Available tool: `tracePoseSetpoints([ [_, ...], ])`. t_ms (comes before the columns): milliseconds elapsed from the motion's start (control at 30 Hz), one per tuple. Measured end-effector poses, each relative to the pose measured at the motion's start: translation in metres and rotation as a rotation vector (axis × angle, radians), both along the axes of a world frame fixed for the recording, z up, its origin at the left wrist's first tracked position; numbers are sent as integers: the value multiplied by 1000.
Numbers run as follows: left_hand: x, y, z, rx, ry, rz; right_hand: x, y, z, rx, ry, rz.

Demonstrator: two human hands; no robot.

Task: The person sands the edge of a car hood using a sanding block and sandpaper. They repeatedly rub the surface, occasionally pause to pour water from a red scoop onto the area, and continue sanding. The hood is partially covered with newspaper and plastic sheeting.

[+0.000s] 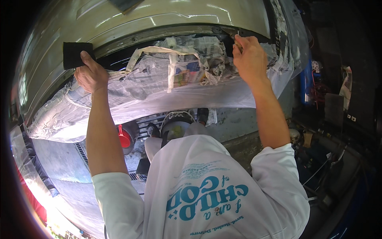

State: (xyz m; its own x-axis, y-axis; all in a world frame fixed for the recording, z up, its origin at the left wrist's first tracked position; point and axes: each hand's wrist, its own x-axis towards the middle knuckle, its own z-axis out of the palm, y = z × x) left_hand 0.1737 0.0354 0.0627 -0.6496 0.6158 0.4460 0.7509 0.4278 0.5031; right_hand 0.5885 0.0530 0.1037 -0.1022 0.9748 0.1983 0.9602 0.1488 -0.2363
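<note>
My left hand pinches a dark square sheet, which looks like sandpaper, thumb on top, at the left of the panel edge. My right hand is closed around a small thin item near the right end of the same edge. Only its tip shows past my fingers, and its kind is hidden. Both hands are at the rim of a glossy olive-beige vehicle panel. Newspaper masking with strips of tape runs along below that rim, between my hands.
Clear plastic sheeting hangs below the newspaper. Another dark sheet lies on the panel's far part. Beneath me are a red dipper, a bucket and a floor grate. Dark clutter stands at the right.
</note>
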Motion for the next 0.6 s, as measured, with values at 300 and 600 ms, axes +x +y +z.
tracePoseSetpoints([
  [300, -7, 3, -11, -25, 38, 44, 0, 9, -4, 25, -53, -13],
  [600, 5, 6, -9, 91, 2, 72, 6, 102, 71, -398, -227, 220],
])
